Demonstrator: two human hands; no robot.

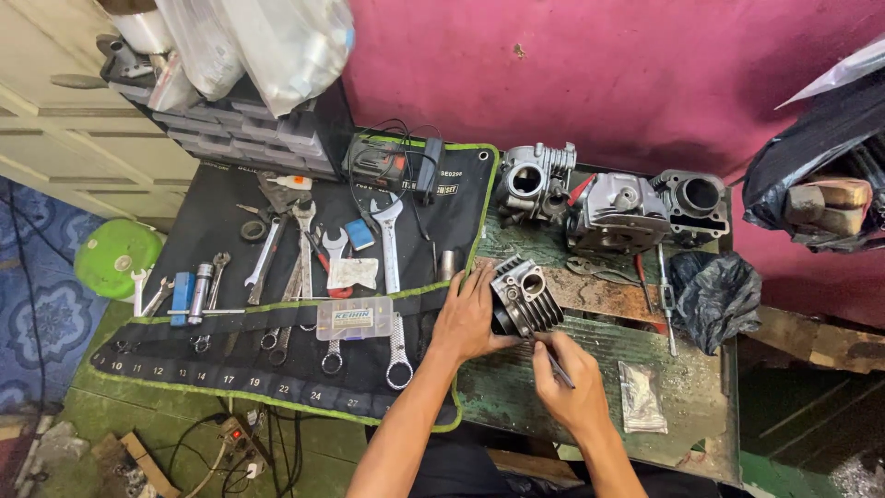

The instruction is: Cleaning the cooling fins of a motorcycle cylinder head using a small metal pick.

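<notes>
Two hands [516, 355], one finned cylinder [525, 297]

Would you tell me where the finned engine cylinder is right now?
The finned engine cylinder sits mid-frame on the worn green bench, steadied by the left hand, just right of the black tool roll.

A dark, dull cast-metal finned engine cylinder [525, 297] sits on a rough, worn wooden workbench [687, 392] with flaking green paint. Beside it, a matt black cloth tool roll [221, 369] carries shiny chromed steel wrenches [392, 242] and a clear plastic box [354, 318]. Behind are grey, grimy aluminium engine parts [616, 214], a crinkled glossy black plastic bag [714, 288] and a matt pink plaster wall [599, 65].
</notes>
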